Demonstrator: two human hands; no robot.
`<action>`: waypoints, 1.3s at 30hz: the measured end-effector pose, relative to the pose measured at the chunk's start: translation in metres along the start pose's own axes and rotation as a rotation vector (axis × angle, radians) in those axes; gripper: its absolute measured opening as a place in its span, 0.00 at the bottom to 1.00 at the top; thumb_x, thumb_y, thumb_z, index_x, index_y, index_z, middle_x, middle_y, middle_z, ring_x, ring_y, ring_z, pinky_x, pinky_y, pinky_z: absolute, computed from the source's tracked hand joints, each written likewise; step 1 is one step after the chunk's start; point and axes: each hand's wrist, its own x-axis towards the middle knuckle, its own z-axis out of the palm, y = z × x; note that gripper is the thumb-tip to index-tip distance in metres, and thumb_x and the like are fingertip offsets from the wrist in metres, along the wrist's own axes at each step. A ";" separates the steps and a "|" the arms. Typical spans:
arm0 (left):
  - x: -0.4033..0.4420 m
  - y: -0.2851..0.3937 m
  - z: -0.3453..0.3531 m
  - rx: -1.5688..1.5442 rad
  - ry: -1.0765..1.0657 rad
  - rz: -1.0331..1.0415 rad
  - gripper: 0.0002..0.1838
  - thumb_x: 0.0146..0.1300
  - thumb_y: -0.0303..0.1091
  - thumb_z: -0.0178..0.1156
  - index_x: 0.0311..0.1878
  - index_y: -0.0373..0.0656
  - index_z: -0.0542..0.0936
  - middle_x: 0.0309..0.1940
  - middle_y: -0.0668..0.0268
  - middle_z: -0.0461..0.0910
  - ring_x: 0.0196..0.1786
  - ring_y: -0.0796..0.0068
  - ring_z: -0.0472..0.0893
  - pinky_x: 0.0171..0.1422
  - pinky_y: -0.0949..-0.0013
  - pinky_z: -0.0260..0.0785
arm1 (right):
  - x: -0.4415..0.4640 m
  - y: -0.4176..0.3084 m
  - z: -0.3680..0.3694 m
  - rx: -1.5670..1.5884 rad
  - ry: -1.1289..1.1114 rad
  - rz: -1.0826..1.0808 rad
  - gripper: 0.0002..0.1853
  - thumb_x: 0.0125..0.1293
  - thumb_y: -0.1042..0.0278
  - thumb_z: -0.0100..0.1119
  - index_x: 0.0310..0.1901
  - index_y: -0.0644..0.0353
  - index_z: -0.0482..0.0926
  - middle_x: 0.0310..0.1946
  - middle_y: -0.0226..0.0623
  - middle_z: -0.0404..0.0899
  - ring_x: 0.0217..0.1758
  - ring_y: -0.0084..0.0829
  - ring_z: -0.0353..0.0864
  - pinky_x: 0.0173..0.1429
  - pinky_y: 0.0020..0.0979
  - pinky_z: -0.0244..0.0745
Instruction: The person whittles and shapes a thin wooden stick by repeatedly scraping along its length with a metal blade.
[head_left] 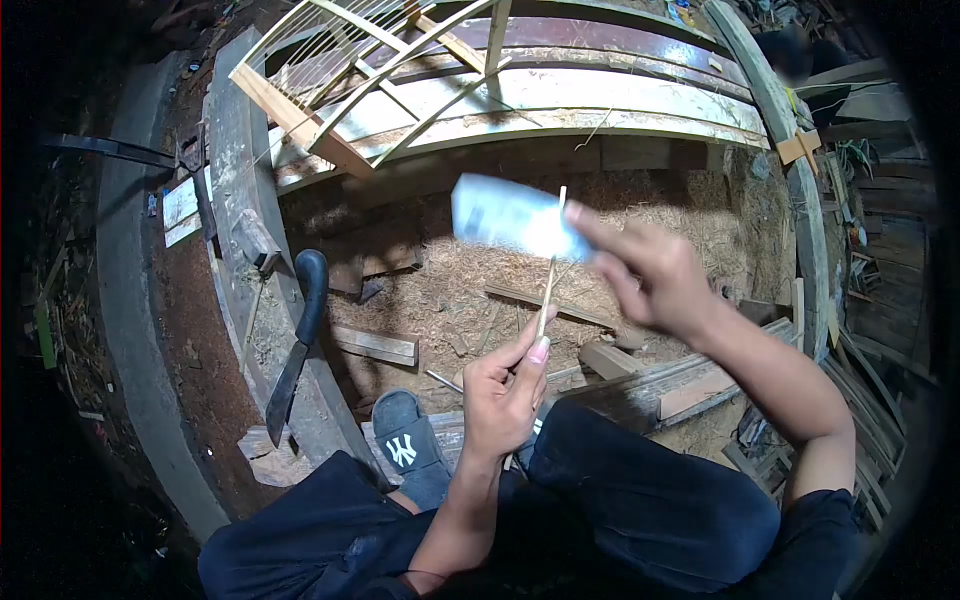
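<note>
My left hand (pixel 503 400) is closed around the lower part of a thin wooden stick (pixel 547 298), which points up and away from me. My right hand (pixel 655 268), smeared by motion, grips a pale bluish-white sheet (pixel 505 215) between thumb and fingers. The sheet is blurred and its kind cannot be made out. It lies against or just behind the stick's upper end; whether they touch is unclear.
A broad-bladed knife with a dark handle (pixel 312 285) rests on the left beam (pixel 258 190). A slatted wooden frame with thin rods (pixel 285 105) stands on the far planks (pixel 640 85). Shavings (pixel 690 215) and offcuts (pixel 375 345) cover the ground near my sandal (pixel 410 440).
</note>
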 end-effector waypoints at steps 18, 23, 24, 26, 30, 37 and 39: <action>-0.005 0.009 0.005 -0.105 0.024 -0.045 0.14 0.76 0.27 0.52 0.56 0.27 0.79 0.18 0.81 0.65 0.18 0.94 0.58 0.21 0.80 0.47 | -0.007 0.017 0.011 0.104 0.104 0.099 0.27 0.70 0.53 0.60 0.70 0.33 0.71 0.20 0.36 0.73 0.16 0.30 0.74 0.19 0.34 0.73; -0.005 0.004 0.001 -0.033 -0.031 -0.071 0.18 0.75 0.26 0.53 0.65 0.32 0.75 0.18 0.82 0.65 0.18 0.95 0.59 0.21 0.81 0.46 | -0.009 -0.030 -0.014 0.158 -0.176 -0.029 0.25 0.67 0.67 0.61 0.66 0.46 0.77 0.20 0.42 0.72 0.18 0.36 0.70 0.26 0.37 0.70; -0.004 0.005 0.003 -0.032 -0.012 -0.055 0.15 0.76 0.27 0.52 0.59 0.30 0.77 0.15 0.79 0.65 0.14 0.93 0.58 0.18 0.80 0.47 | -0.007 -0.010 -0.001 0.153 -0.049 0.035 0.26 0.66 0.64 0.62 0.67 0.44 0.76 0.20 0.39 0.70 0.17 0.34 0.69 0.24 0.37 0.69; -0.002 0.003 0.005 -0.039 0.017 -0.045 0.14 0.77 0.29 0.50 0.53 0.27 0.79 0.11 0.78 0.64 0.10 0.90 0.58 0.15 0.79 0.46 | -0.009 0.005 0.008 0.104 0.061 0.061 0.27 0.65 0.61 0.63 0.67 0.41 0.76 0.19 0.36 0.68 0.16 0.32 0.68 0.22 0.35 0.69; -0.007 -0.004 0.002 -0.068 -0.076 -0.018 0.17 0.76 0.26 0.52 0.63 0.31 0.76 0.18 0.81 0.64 0.17 0.95 0.58 0.20 0.81 0.46 | -0.009 -0.042 -0.018 0.173 -0.198 -0.048 0.25 0.67 0.64 0.61 0.67 0.42 0.76 0.20 0.39 0.73 0.17 0.32 0.70 0.25 0.36 0.71; -0.007 -0.001 0.003 -0.064 -0.043 -0.053 0.17 0.75 0.27 0.54 0.63 0.31 0.77 0.18 0.82 0.65 0.17 0.94 0.59 0.21 0.80 0.47 | -0.006 -0.042 -0.019 0.154 -0.152 -0.063 0.27 0.64 0.63 0.64 0.67 0.43 0.76 0.20 0.38 0.70 0.17 0.33 0.71 0.22 0.37 0.70; -0.006 -0.001 0.001 -0.058 -0.064 -0.017 0.16 0.75 0.27 0.55 0.61 0.31 0.79 0.18 0.81 0.67 0.18 0.94 0.60 0.21 0.80 0.47 | -0.007 -0.030 -0.011 0.169 -0.173 -0.034 0.27 0.65 0.63 0.63 0.67 0.42 0.76 0.20 0.38 0.71 0.18 0.33 0.71 0.22 0.37 0.70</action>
